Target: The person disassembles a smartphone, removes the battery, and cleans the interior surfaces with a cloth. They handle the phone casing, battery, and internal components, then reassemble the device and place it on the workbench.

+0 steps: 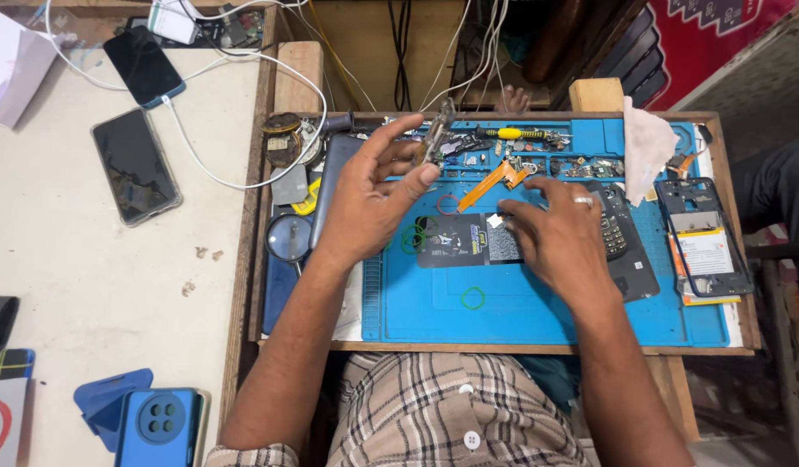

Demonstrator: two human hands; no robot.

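Two dark phones (136, 164) lying screen-up on the white table, one blue phone (160, 424) face-down. Three green rubber rings (473, 298) on the blue mat. One magnifier (289, 237), one white cloth (648, 143).

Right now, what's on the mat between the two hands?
Head view: between the left hand and right hand lies a dark flat phone part on the blue mat, with green rings beside it.

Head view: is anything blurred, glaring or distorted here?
Head view: even, soft light with faint shadows; the left hand and the thin metal part it pinches look slightly smeared; mild glare on the black phone with the white cable; edges bow a little.
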